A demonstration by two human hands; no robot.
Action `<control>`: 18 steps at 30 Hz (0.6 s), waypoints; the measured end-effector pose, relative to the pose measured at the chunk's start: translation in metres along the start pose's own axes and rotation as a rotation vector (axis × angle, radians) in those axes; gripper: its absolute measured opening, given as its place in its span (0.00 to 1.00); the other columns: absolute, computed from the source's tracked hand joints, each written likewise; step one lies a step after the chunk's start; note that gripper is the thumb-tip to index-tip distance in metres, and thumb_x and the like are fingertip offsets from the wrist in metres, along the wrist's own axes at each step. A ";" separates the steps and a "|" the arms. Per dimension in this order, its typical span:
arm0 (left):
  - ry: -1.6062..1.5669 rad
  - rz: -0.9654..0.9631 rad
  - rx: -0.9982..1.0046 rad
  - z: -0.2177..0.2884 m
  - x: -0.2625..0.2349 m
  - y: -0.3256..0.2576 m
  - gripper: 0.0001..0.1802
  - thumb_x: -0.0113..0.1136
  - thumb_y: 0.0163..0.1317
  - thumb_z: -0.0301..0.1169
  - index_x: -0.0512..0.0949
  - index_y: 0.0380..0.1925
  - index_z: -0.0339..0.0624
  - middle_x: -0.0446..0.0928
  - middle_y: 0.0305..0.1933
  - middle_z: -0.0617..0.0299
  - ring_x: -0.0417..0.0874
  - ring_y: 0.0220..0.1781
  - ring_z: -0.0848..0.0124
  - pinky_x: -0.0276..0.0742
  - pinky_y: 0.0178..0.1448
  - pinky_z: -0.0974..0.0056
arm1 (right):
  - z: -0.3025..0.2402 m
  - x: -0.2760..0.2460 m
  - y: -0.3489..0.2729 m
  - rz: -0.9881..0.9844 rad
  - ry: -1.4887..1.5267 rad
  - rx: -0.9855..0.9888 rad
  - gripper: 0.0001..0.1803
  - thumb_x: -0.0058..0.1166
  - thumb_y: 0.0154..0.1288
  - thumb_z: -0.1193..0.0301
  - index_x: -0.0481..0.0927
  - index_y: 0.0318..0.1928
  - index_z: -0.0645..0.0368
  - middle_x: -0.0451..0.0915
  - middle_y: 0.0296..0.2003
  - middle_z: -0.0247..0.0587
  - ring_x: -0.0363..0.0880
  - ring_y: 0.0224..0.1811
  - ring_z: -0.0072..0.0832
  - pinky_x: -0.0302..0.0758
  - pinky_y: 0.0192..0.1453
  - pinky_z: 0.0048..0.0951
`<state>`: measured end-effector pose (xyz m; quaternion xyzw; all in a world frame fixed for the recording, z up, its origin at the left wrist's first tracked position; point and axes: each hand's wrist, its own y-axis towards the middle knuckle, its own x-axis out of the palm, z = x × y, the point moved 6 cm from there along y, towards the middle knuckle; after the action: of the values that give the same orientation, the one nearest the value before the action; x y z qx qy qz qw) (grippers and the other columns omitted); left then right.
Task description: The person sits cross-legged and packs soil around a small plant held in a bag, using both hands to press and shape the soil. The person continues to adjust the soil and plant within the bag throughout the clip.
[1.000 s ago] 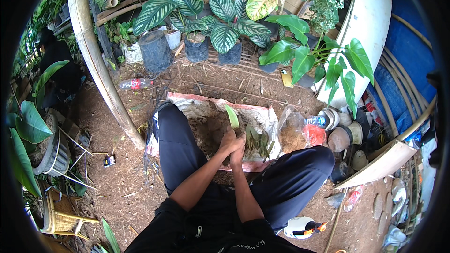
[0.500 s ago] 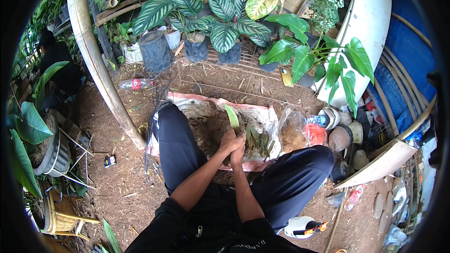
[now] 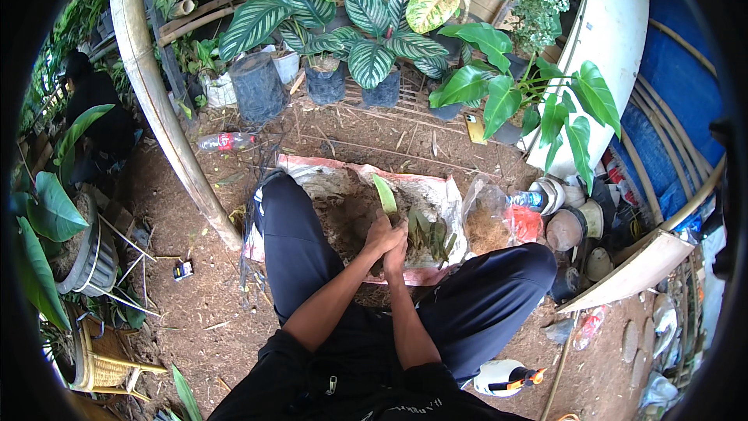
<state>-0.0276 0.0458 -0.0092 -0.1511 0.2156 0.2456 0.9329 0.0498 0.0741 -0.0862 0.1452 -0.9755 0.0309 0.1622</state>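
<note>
Left hand (image 3: 377, 235): narrowed around lower end of green leaf (image 3: 385, 193).
Right hand (image 3: 398, 241): curled against left; cannot tell own grip, partly hidden.
Green leaf: above sack, tip pointing outward; likely to split if squeezed or twisted hard.
Dark leaves (image 3: 425, 235): just right of hands; apt to scatter if brushed by right wrist.
Sack (image 3: 441, 190): spread between knees, soil (image 3: 333, 220) on top; could spill if nudged by a leg.
</note>
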 end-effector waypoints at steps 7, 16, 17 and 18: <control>0.003 0.003 -0.003 0.000 0.000 -0.001 0.44 0.51 0.55 0.58 0.62 0.50 0.21 0.75 0.44 0.33 0.77 0.49 0.45 0.74 0.53 0.52 | -0.001 0.000 0.000 -0.002 -0.012 0.001 0.34 0.23 0.73 0.50 0.56 0.66 0.65 0.61 0.62 0.43 0.61 0.64 0.30 0.57 0.67 0.29; 0.002 -0.075 -0.035 -0.001 0.001 0.000 0.43 0.52 0.56 0.56 0.59 0.52 0.22 0.73 0.46 0.30 0.76 0.51 0.44 0.72 0.54 0.53 | -0.001 -0.001 0.000 -0.002 -0.029 0.000 0.34 0.23 0.73 0.50 0.56 0.65 0.65 0.62 0.62 0.43 0.61 0.63 0.31 0.58 0.66 0.29; 0.023 -0.088 -0.041 -0.001 0.001 0.000 0.43 0.53 0.57 0.56 0.58 0.53 0.22 0.72 0.46 0.30 0.75 0.52 0.44 0.72 0.54 0.53 | 0.000 -0.001 0.000 -0.003 -0.031 0.001 0.34 0.23 0.73 0.50 0.56 0.65 0.66 0.63 0.62 0.43 0.62 0.63 0.31 0.58 0.66 0.29; -0.010 -0.093 -0.032 0.000 0.001 0.000 0.44 0.53 0.57 0.55 0.56 0.55 0.22 0.72 0.47 0.29 0.75 0.52 0.44 0.72 0.54 0.53 | -0.001 -0.002 0.000 -0.002 -0.033 0.000 0.34 0.23 0.73 0.50 0.56 0.65 0.66 0.63 0.62 0.43 0.62 0.63 0.31 0.58 0.66 0.29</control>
<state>-0.0271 0.0462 -0.0098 -0.1745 0.1998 0.2063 0.9419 0.0515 0.0743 -0.0863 0.1469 -0.9779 0.0284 0.1461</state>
